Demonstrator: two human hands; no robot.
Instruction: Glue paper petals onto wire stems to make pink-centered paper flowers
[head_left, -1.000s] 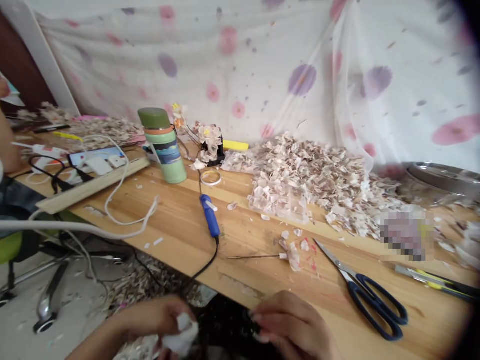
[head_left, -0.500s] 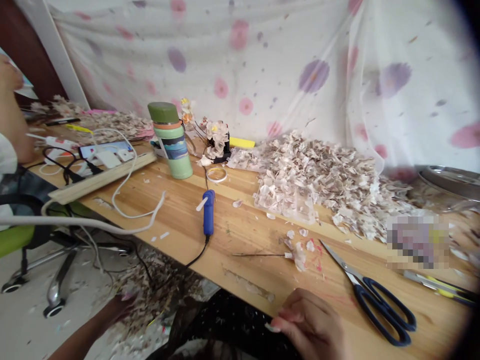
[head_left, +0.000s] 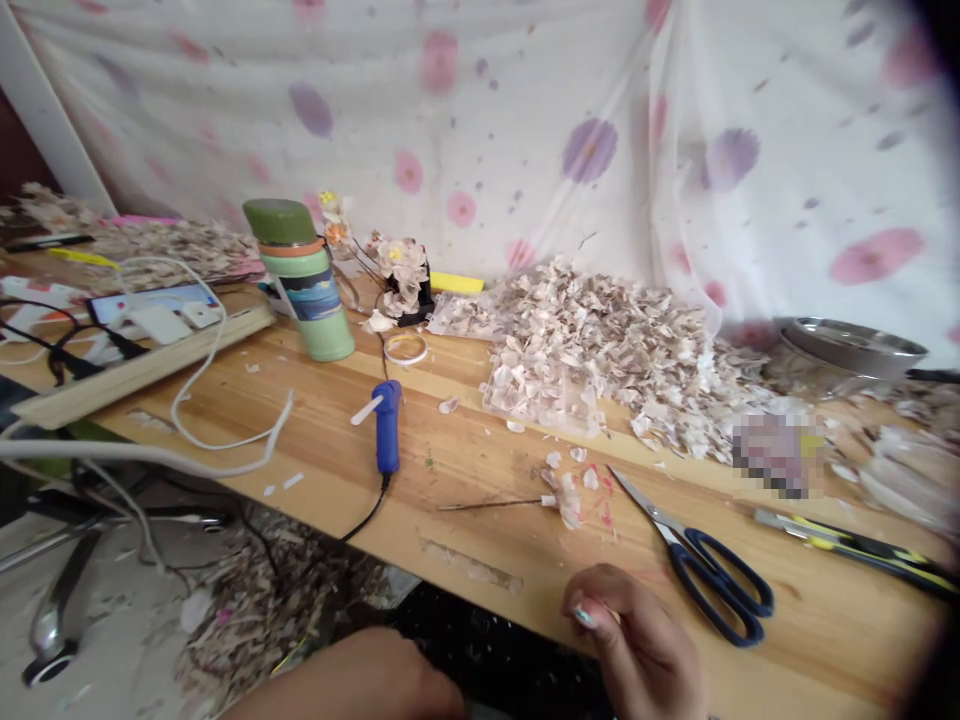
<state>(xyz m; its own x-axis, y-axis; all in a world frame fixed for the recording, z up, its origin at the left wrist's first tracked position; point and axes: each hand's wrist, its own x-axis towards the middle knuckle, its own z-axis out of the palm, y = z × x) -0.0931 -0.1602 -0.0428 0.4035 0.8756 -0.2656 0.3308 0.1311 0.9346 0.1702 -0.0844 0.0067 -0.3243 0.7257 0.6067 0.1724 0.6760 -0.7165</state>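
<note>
My right hand is at the table's front edge, thumb and fingers pressed together; what they hold, if anything, is too small to make out. Low in the view, my left hand is over my dark lap, its fingers hidden. Beyond my right hand lies a small petal flower on a thin dark stem, with loose petals beside it. Scissors with dark blue handles lie to the right, slightly open. A blue glue gun with a white stick lies further left.
A large heap of pale petals covers the table's back, beside a clear tray. A green bottle, tape ring, power strip and white cables are left. A cutter and metal pan are right.
The view has turned right. My left hand has come up from low over the littered floor toward my lap. My right hand remains closed near the table edge. The other person has left view.
</note>
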